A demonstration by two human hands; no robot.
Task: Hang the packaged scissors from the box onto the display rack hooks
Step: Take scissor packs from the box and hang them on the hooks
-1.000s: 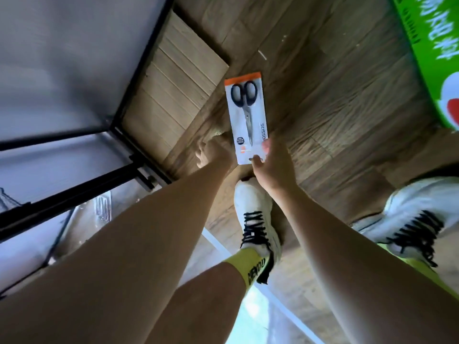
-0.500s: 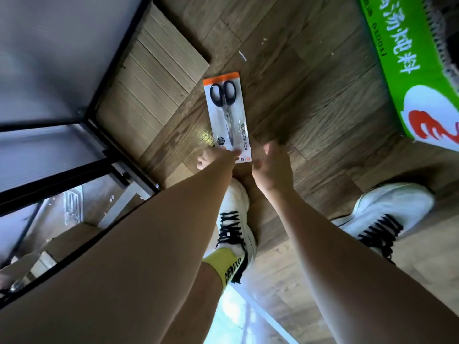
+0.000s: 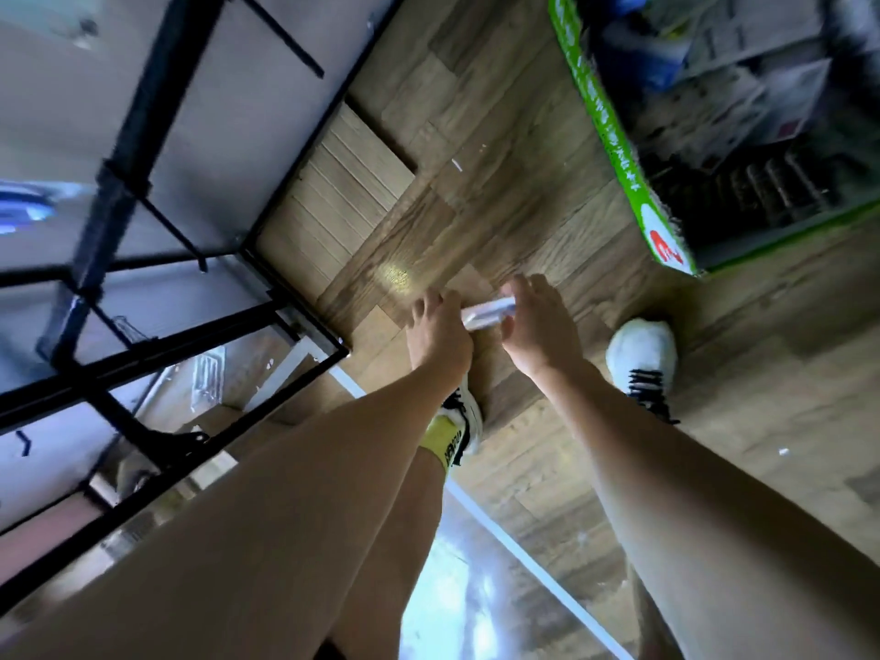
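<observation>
Left hand (image 3: 440,336): arm outstretched, fingers pinch the scissors pack (image 3: 488,312).
Right hand (image 3: 538,323): thumb and fingers clasp its other end.

Scissors pack (image 3: 489,312) now lies tipped nearly edge-on between both hands, print no longer readable; earlier it faced the camera flat. Right hand (image 3: 538,326) is back on its end, left hand (image 3: 438,333) on the other. Green box (image 3: 619,150) now shows its open inside.

Both arms reach forward, left hand (image 3: 438,333) and right hand (image 3: 538,326) close together, fingers curled in a grip
</observation>
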